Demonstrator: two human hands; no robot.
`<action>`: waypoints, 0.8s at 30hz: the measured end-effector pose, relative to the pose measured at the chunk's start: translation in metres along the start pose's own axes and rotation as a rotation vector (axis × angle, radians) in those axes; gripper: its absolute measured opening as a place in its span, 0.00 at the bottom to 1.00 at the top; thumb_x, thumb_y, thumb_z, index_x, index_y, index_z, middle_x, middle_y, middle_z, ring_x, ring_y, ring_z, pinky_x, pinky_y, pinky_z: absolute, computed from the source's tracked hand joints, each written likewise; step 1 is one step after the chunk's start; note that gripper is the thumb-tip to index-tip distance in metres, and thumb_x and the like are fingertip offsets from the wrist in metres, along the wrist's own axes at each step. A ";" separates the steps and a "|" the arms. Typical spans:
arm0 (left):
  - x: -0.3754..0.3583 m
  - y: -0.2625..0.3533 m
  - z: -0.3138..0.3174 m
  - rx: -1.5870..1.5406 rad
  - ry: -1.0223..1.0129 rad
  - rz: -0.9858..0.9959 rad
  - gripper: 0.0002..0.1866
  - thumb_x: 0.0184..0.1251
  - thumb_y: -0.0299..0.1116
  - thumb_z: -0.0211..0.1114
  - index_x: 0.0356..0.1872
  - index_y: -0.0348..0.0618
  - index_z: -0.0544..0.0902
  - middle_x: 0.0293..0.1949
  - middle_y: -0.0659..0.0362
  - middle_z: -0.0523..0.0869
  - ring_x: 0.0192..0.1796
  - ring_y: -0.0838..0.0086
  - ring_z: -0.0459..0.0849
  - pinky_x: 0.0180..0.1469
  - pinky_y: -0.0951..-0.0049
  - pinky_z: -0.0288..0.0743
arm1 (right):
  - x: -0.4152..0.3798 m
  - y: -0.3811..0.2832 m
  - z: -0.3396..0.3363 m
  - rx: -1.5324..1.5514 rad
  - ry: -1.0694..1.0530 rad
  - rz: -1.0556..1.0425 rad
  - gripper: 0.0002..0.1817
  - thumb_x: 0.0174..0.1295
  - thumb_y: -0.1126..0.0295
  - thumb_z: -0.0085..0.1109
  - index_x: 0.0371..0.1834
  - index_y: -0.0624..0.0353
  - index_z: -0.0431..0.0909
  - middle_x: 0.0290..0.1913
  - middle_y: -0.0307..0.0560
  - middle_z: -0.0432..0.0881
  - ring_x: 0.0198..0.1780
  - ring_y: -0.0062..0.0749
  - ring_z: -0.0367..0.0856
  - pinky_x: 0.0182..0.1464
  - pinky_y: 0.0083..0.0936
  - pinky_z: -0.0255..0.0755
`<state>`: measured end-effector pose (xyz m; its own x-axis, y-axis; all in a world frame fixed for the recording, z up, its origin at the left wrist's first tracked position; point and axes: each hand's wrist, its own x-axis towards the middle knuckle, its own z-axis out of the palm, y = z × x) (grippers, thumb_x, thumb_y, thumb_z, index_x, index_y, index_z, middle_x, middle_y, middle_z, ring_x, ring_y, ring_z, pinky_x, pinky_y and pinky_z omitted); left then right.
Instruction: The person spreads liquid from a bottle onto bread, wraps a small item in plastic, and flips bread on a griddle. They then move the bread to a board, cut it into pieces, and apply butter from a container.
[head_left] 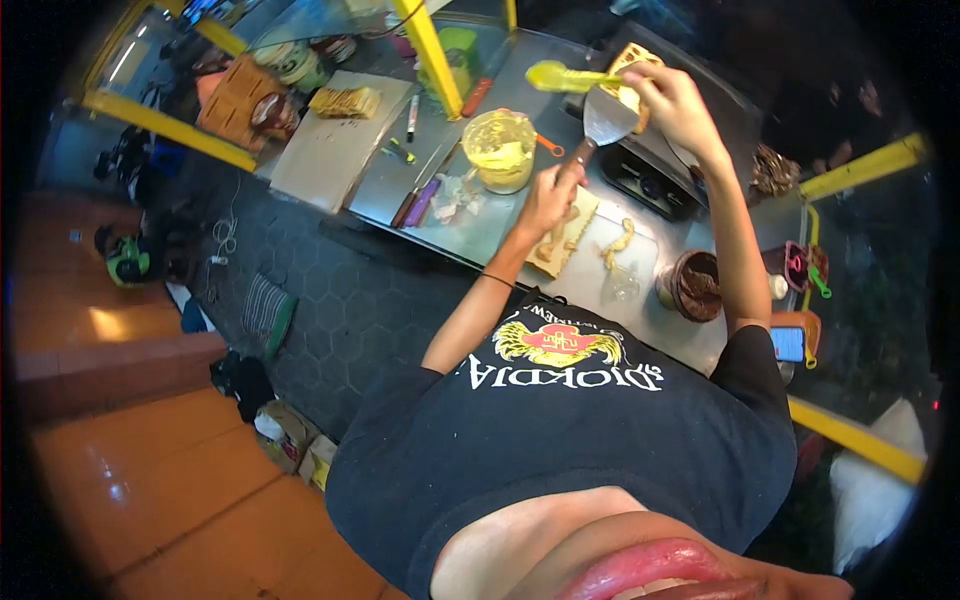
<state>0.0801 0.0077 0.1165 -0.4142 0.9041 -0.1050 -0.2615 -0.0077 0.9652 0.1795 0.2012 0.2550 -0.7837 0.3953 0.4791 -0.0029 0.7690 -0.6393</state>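
Note:
My left hand (555, 195) grips the wooden handle of a metal turner (610, 117), its wide blade raised toward the black griddle (735, 105). Pinched in my right hand (677, 103) is a yellow-green plastic spatula (568, 77), pointing left above the blade. Browned bread (632, 58) lies on the griddle, partly hidden by my right hand and the tools. Below my left hand, a slice of bread (572, 243) with brown spread rests on the counter. A clear tub of yellow spread (500, 160) stands left of my left hand.
A tub of chocolate spread (690, 285) stands by my right forearm. Purple-handled knife (422, 203) and crumpled plastic (457, 197) lie near the counter's front edge. Toasted bread (345, 102) sits on a board (325, 150) at left. Yellow posts (437, 55) frame the stall.

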 end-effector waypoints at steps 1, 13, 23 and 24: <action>-0.007 -0.001 0.002 -0.021 0.012 -0.028 0.18 0.74 0.49 0.55 0.34 0.44 0.76 0.18 0.73 0.63 0.17 0.89 0.57 0.18 0.84 0.50 | 0.009 -0.007 0.013 -0.050 -0.072 -0.140 0.13 0.69 0.66 0.52 0.47 0.65 0.80 0.28 0.43 0.80 0.31 0.25 0.78 0.36 0.26 0.73; -0.027 -0.026 0.000 -0.001 0.078 0.063 0.19 0.75 0.48 0.53 0.31 0.42 0.76 0.15 0.72 0.63 0.15 0.89 0.58 0.16 0.82 0.52 | 0.079 0.009 0.160 -0.252 -0.709 -0.153 0.12 0.64 0.67 0.52 0.39 0.61 0.83 0.36 0.62 0.84 0.41 0.56 0.83 0.45 0.44 0.75; -0.020 -0.032 0.003 -0.003 0.096 0.053 0.19 0.75 0.46 0.53 0.30 0.40 0.76 0.15 0.71 0.64 0.15 0.88 0.59 0.16 0.81 0.52 | 0.056 0.027 0.183 0.064 -0.638 0.563 0.15 0.63 0.67 0.50 0.28 0.67 0.81 0.20 0.49 0.79 0.15 0.30 0.74 0.17 0.34 0.68; -0.019 -0.033 0.003 0.006 0.088 0.052 0.20 0.75 0.47 0.53 0.30 0.40 0.76 0.15 0.71 0.64 0.15 0.87 0.59 0.16 0.81 0.53 | 0.055 0.021 0.184 0.105 -0.622 0.618 0.13 0.63 0.69 0.49 0.30 0.67 0.80 0.18 0.44 0.76 0.13 0.27 0.71 0.12 0.31 0.63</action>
<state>0.0992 -0.0079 0.0871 -0.5022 0.8615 -0.0748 -0.2326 -0.0513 0.9712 0.0218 0.1473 0.1574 -0.8598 0.3570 -0.3652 0.5003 0.4454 -0.7425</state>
